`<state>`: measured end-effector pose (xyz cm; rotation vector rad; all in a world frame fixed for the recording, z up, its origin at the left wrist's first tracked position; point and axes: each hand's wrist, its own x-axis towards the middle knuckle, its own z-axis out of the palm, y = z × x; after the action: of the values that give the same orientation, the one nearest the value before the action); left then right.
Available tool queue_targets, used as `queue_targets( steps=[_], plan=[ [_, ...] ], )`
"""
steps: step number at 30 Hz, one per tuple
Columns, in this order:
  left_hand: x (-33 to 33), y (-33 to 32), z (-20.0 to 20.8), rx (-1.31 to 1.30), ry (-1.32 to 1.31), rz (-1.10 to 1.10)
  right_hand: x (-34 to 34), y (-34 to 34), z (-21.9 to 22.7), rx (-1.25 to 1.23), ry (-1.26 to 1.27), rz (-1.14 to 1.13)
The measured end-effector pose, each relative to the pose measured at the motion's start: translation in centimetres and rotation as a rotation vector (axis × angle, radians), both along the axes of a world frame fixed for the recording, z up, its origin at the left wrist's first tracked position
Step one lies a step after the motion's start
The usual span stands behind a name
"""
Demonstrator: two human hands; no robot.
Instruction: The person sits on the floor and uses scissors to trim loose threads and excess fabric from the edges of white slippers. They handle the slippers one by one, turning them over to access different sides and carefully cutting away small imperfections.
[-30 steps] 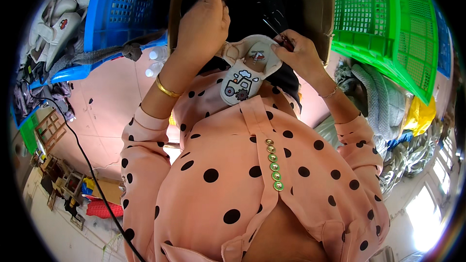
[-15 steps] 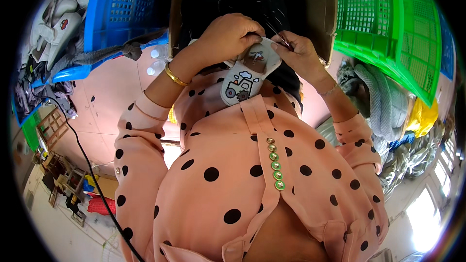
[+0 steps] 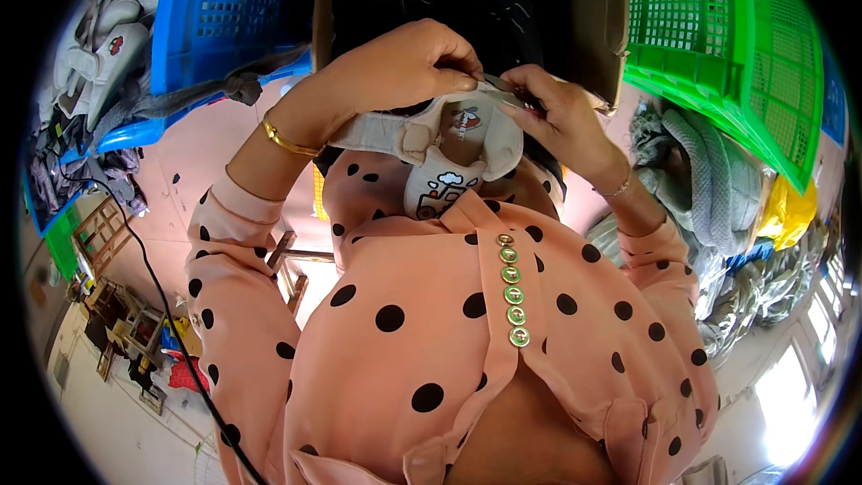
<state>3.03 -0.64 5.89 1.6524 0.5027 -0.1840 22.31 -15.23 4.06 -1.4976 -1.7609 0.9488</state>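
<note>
At the far left, a heap of pale shoes (image 3: 112, 58) lies beside the outer side of a blue crate (image 3: 178, 45). Next comes the left hand (image 3: 413, 63), whose wrist with a gold bracelet (image 3: 285, 139) is close to the near left corner of a cardboard box (image 3: 600, 27); its thumb and fingertips are pressed together at the far rim of a white shoe (image 3: 462, 130) and appear to grasp it. This shoe is before the middle of the box's near end, above the lap, with its toe toward the blouse (image 3: 395, 260) and its strap (image 3: 370, 133) reaching out leftward. The right hand (image 3: 567, 121), near the box's near right corner, grasps the right side of the rim; something dark red shows in its fingers, but I cannot tell what. Because both grips seem to take only the rim, the shoe could turn or slip into the lap if one of them loosens, and too strong pulling could stretch the soft edge. Further right there are a green crate (image 3: 750, 63) and grey fabric (image 3: 691, 180) near its lower edge
</note>
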Motion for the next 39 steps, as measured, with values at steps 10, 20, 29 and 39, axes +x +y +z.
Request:
queue_targets(
  steps=[10,20,29,39],
  plan=[
    [0.5,0.0,0.6,0.073,0.061,-0.031,3.6,1.2,4.5,0.430,-0.827,0.200],
    [1.0,-0.3,0.5,0.098,0.103,-0.018,3.6,1.6,5.0,0.483,-0.977,0.280],
    [1.1,-0.5,0.6,0.078,0.092,0.011,3.7,1.4,5.1,0.542,-0.972,0.270],
    [1.2,-0.7,0.7,0.095,0.095,0.020,3.3,1.4,5.4,0.568,-0.982,0.267]
  ],
)
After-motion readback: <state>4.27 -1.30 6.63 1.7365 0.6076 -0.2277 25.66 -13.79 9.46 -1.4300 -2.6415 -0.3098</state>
